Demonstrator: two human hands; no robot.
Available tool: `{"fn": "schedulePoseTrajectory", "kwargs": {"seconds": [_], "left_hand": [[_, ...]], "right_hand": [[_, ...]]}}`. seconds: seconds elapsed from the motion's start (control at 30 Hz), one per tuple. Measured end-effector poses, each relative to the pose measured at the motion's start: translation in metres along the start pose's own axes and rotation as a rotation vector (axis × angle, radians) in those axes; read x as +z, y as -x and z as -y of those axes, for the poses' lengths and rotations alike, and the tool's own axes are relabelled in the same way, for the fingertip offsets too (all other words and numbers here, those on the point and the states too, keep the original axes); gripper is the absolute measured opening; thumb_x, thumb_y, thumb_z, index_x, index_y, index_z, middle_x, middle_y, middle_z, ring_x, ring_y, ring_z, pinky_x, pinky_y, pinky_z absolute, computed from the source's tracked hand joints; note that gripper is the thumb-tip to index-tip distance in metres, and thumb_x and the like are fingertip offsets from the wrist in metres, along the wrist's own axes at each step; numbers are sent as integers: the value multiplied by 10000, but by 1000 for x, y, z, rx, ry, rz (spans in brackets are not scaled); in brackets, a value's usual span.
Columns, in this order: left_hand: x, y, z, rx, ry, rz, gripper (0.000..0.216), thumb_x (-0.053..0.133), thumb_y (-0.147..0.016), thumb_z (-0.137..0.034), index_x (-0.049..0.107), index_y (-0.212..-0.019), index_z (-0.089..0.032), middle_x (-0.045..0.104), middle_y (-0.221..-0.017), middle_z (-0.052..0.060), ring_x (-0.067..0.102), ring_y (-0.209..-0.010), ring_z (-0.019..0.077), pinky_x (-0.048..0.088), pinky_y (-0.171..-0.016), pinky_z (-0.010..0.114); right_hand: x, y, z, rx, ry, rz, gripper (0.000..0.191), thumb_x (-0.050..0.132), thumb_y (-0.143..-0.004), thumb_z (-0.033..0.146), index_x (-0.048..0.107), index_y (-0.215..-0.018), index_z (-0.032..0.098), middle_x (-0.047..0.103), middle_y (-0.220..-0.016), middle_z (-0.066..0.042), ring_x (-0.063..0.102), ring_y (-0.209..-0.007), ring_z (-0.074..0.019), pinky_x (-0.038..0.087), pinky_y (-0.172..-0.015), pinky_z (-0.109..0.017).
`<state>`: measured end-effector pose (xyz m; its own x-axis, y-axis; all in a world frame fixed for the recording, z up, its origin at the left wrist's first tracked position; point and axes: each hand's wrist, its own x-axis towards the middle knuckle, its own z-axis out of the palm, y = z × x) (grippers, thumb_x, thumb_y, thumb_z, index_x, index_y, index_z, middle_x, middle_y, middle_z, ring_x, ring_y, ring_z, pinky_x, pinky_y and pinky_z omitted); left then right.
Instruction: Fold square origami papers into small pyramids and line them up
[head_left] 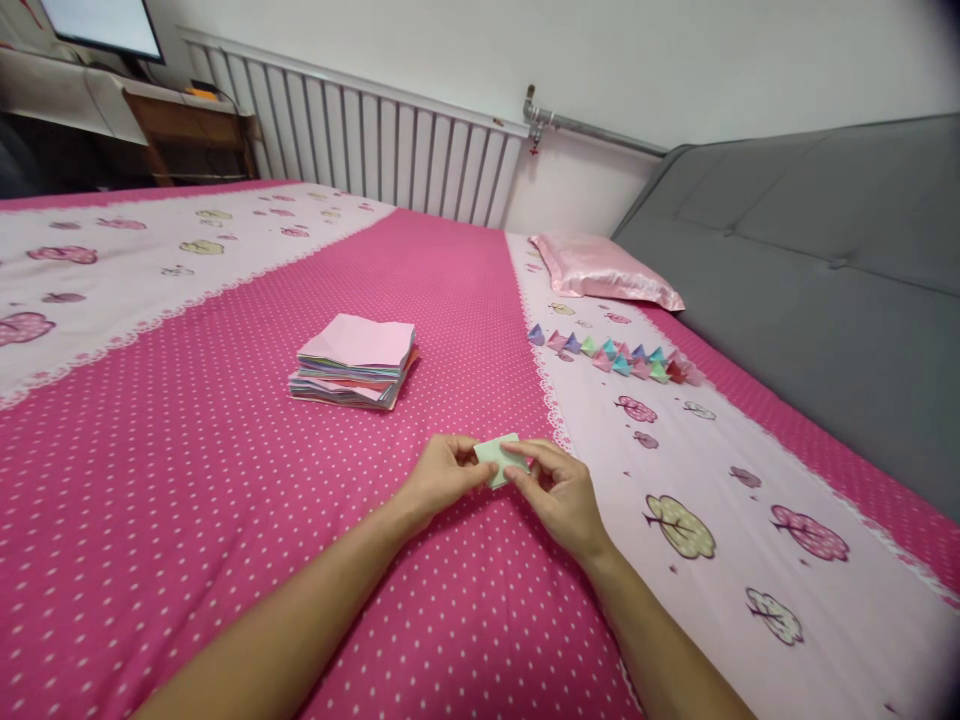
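Note:
Between my two hands is a small folded piece of light green paper (496,452), held just above the pink dotted bedspread. My left hand (444,470) pinches its left side, thumb on the near face. On the other side, my right hand (559,490) grips the right edge with thumb and fingers. Ahead and to the left lies a stack of coloured paper sheets (358,342), a pink one on top. Several small folded paper shapes (621,358) in purple, pink, green, blue and red stand in rows to the right.
The bedspread (450,270) has pink dotted bands and pale bands with tree prints. A pink satin pillow (600,268) rests near the grey padded headboard (810,230). Behind the bed are a white radiator (375,125) and a desk (187,120) with a monitor (105,25).

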<state>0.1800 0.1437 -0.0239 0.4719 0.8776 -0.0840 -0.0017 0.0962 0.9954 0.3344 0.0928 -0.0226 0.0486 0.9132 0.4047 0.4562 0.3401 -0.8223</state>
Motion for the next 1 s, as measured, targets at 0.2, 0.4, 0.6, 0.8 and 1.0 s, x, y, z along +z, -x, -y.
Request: {"fn": "schedulePoseTrajectory", "kwargs": {"seconds": [0.2, 0.4, 0.6, 0.8, 1.0], "left_hand": [[0, -2, 4, 19, 114, 104, 322, 738, -568, -299, 680, -794, -77, 669, -702, 60, 550, -579, 109, 397, -595, 230], [0, -2, 3, 80, 98, 40, 304, 737, -579, -321, 685, -765, -87, 669, -678, 57, 550, -577, 118, 422, -609, 254], [1, 1, -2, 139, 94, -41, 201, 741, -576, -262, 664, -676, -105, 635, -593, 14, 507, -512, 80, 396, -536, 213], [2, 1, -3, 140, 116, -70, 189, 742, -559, -231, 624, -637, -106, 619, -577, -2, 508, -500, 68, 398, -516, 197], [3, -2, -1, 170, 228, -54, 308, 758, -521, -229, 518, -689, -137, 608, -601, -18, 549, -525, 84, 424, -512, 195]], "right_hand": [[2, 0, -4, 89, -57, -18, 294, 630, -734, 263, 656, -1021, 210, 604, -903, -30, 398, -492, -58, 385, -472, -219], [5, 0, -6, 106, -202, 35, 334, 614, -760, 295, 630, -1083, 213, 628, -1050, -74, 595, -890, -192, 492, -768, -330], [5, 1, -3, 70, -142, 47, 323, 560, -805, 303, 602, -1123, 270, 590, -1182, -57, 519, -1106, -221, 376, -980, -439], [4, -1, 0, 6, -109, 52, 266, 548, -819, 283, 634, -1071, 291, 619, -1118, -46, 538, -1073, -197, 392, -969, -405], [3, 0, 5, -56, -71, 53, 234, 523, -838, 266, 658, -1026, 299, 651, -1008, -34, 565, -998, -184, 432, -913, -364]]}}
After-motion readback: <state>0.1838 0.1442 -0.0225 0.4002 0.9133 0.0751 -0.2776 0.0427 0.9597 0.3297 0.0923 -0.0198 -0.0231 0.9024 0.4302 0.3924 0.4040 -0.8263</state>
